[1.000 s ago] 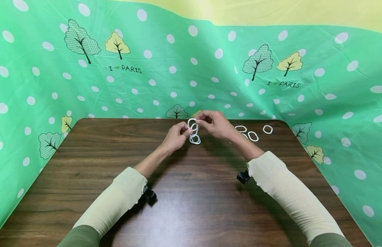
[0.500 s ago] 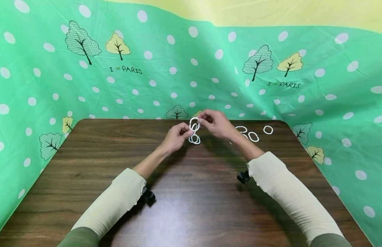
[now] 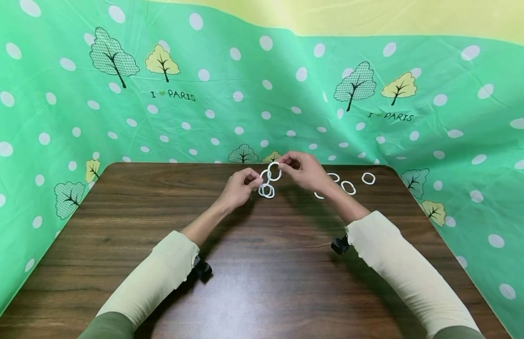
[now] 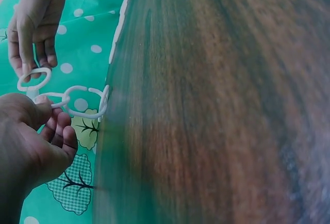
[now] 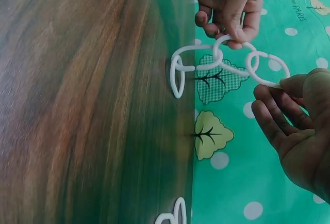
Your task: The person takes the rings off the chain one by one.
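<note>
My left hand pinches a white plastic chain link between thumb and finger, above the far part of the table. From it, other joined links trail down, the lowest link reaching the table edge in the right wrist view. My right hand pinches the end link on the other side, raised a little higher. That end link passes through the link in my left hand. In the left wrist view my right hand's fingers point down at this end link.
Several loose white links lie on the brown wooden table behind my right forearm, one link near it and another link farther right. A green dotted curtain hangs close behind the table's far edge. Black wrist cameras sit under both sleeves.
My right hand has shifted right, pulling the end link out to the right so it overlaps the left-held link less. My left hand has stayed almost in place.
</note>
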Demonstrator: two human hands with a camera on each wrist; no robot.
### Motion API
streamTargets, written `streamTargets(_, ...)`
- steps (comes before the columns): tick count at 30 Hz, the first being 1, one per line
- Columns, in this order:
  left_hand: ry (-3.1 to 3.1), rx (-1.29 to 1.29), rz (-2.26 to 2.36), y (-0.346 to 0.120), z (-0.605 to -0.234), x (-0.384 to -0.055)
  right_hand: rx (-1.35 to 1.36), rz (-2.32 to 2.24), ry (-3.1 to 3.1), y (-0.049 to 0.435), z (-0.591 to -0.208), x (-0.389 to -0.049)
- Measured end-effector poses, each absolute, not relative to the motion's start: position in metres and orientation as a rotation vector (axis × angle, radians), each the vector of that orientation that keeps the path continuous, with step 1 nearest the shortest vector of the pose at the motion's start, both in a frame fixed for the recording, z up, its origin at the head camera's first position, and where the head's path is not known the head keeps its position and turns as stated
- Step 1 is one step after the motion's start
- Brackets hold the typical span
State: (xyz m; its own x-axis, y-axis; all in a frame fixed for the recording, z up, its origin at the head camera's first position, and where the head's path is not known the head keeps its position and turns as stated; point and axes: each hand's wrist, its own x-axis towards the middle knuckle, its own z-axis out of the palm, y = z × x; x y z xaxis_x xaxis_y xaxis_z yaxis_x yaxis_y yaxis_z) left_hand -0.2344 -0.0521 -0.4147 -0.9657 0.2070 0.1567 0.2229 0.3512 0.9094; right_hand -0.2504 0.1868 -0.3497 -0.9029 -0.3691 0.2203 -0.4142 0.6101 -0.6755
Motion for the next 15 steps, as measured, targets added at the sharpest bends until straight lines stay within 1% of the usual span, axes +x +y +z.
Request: streamTargets(15,-2.557,-0.408,-1.709,-0.052,-0.412,-0.237,0.615,1.116,-2.857,0.217,-0.357,-0.250)
